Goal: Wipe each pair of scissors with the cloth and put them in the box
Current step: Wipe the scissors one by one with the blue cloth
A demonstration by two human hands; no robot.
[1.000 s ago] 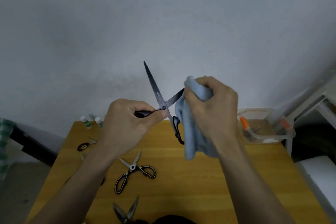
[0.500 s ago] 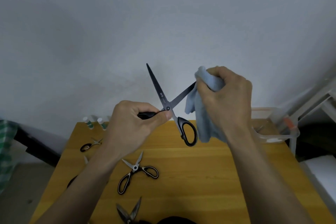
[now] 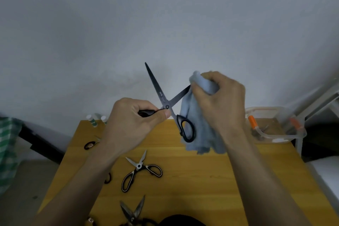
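The left hand (image 3: 132, 124) pinches one handle of the black scissors (image 3: 166, 103), held open above the table (image 3: 211, 180); they look rigid, light and sharp, best taken by the handles. To its right, one blade points up and away while the right hand (image 3: 218, 101) grips the soft cloth (image 3: 200, 134) round the other blade's tip, left of the box (image 3: 286, 135).

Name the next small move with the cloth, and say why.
Probably draw the blue cloth, gripped by the right hand, off the covered blade tip, then wipe the bare upright blade: the left hand holds the black scissors open.
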